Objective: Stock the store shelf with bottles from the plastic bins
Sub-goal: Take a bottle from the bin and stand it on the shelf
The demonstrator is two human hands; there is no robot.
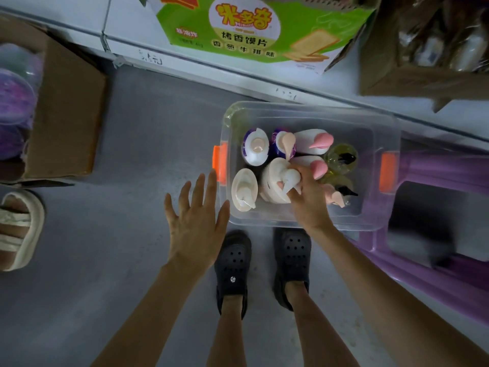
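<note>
The clear plastic bin (304, 112) sits on the grey floor (132, 154), directly in front of the person's dark perforated clogs (232, 263), with orange latch handles (220, 161) at its left and right ends. Pump bottles stand upright inside it, seen from above. The right hand (308, 200) reaches into the bin from the near side and is closed around the pump head of the cream pump bottle (275, 181) near the bin's middle; the fingers (295, 188) wrap the white nozzle, which shows between them, and the bottle's shoulder lies just to the left of the knuckles. A second cream bottle (244, 189) stands just left of the gripped one, touching no finger. Behind these stand two purple-and-white bottles (255, 151) and a white bottle with a pink pump (315, 141); a further pink pump (318, 168) lies right beside the right hand's fingertips. Yellow-green bottles with dark pumps (341, 157) stand to the right. The left hand (197, 218) is outside the bin, over the floor, fingers spread and extended, holding nothing; its fingertips are near the left orange latch. A purple stool (428, 170) stands beside the bin on the right. A green snack carton (264, 30) rests on the white shelf edge (185, 72) beyond, and a brown cardboard box (66, 115) stands at the left.
</note>
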